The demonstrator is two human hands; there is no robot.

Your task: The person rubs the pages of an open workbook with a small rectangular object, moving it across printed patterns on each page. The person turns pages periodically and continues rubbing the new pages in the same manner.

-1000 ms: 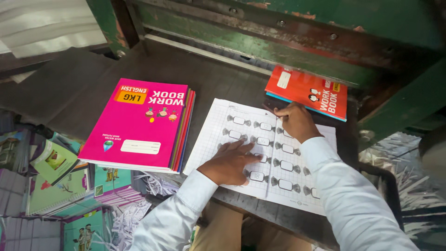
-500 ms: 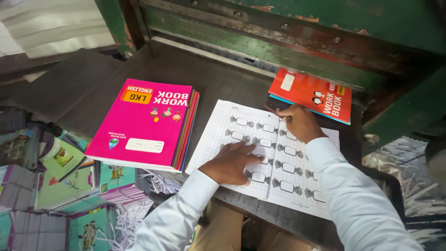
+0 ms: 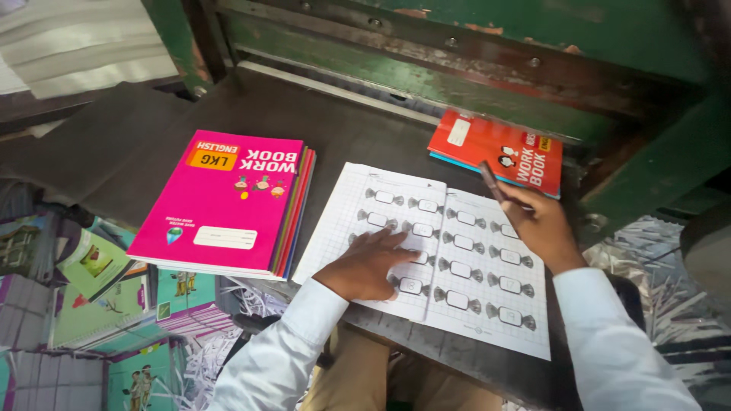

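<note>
Under both hands (image 3: 365, 262) lies the open workbook (image 3: 449, 259).

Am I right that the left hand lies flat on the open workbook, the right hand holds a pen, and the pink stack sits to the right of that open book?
Not quite. In the head view the pink stack sits to the left of the open workbook, not the right. The left hand does lie on the page, and the right hand holds a pen.
</note>
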